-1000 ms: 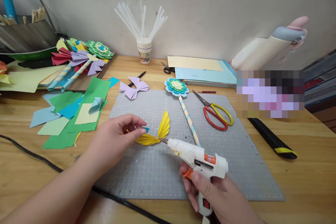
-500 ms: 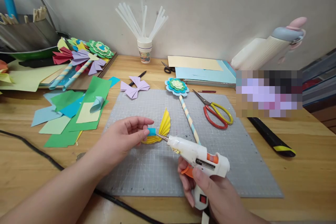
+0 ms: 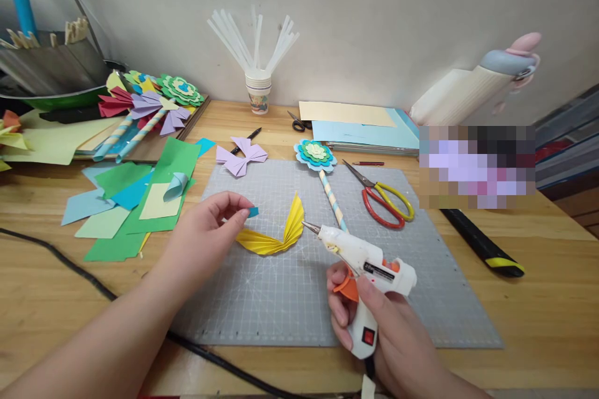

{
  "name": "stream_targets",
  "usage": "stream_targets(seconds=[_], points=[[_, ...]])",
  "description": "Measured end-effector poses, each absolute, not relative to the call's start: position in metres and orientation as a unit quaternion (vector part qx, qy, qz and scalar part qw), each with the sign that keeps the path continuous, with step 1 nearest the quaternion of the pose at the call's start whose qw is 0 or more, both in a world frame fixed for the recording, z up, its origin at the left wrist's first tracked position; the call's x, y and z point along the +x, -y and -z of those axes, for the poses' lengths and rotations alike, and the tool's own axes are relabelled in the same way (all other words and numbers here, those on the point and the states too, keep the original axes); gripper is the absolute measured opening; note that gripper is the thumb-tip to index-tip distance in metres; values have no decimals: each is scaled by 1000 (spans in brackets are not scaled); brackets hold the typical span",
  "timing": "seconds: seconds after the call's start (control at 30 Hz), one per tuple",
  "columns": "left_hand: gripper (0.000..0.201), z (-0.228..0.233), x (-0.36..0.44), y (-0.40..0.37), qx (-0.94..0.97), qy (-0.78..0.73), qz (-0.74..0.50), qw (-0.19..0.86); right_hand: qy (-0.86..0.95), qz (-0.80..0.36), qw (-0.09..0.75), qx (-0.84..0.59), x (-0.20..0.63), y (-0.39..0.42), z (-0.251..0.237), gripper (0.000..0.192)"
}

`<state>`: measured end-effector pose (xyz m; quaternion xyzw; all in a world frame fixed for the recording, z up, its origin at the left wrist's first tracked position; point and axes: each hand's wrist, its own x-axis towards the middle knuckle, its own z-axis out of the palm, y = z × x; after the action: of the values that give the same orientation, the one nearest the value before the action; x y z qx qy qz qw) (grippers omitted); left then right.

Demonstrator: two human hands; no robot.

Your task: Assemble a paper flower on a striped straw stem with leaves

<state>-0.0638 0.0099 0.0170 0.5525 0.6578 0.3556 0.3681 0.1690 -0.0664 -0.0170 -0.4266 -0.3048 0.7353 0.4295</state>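
Between thumb and fingertips my left hand [image 3: 218, 224] pinches a small blue paper strip [image 3: 253, 212]. Just beyond and below it, a pleated yellow paper piece [image 3: 269, 245] lies bent in a V on the grey cutting mat [image 3: 253, 312]. My right hand [image 3: 374, 318] is wrapped round the handle of a white hot glue gun [image 3: 360, 255], fingers at its orange trigger. The metal nozzle points left, apart from the blue strip. Behind the gun, a paper flower [image 3: 316, 154] on a striped paper stem lies on the mat.
Scissors with red and yellow handles [image 3: 384, 202] lie right of the flower. A purple folded paper shape [image 3: 242, 156] sits at the mat's back edge. Green and blue paper scraps [image 3: 161, 187] spread at left. A black cord [image 3: 201, 352] crosses the front. A paper cup [image 3: 258, 93] holds white sticks.
The glue gun has moved right, its nozzle leaving the blue strip. My left hand has lifted the strip up and left, uncovering more of the yellow pleated paper.
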Motion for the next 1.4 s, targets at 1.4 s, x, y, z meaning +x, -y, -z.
stream_targets(seconds=[1.4], points=[[7, -17, -43, 12, 604, -524, -445, 403, 16, -812, 470, -345, 160, 42, -13, 19]])
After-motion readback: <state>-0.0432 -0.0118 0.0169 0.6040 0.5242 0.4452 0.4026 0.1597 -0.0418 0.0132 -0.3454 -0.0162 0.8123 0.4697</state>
